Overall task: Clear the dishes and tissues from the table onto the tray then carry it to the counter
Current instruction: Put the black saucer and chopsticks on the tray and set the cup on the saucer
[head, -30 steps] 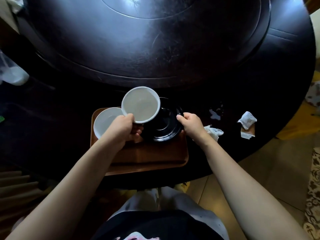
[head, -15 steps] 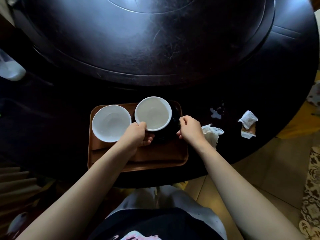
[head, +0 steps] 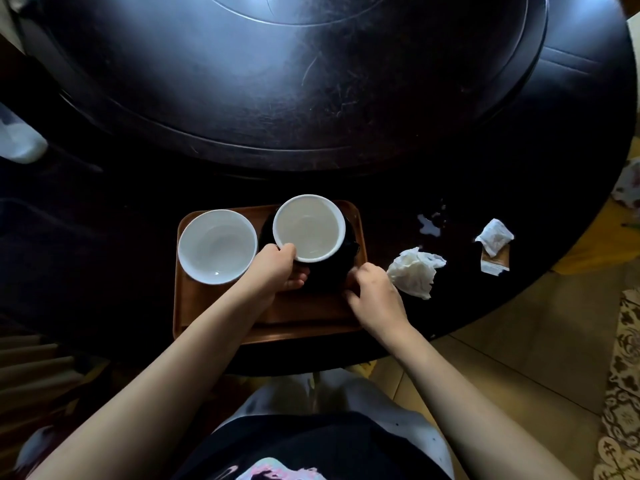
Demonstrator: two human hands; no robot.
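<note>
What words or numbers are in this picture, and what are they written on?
No text here can be read.
Torn packet: any print is too small and blurred to read.
Shirt: pink design, cut off by the frame edge, not readable.
Left bowl, right bowl, tray: no writing shows.
</note>
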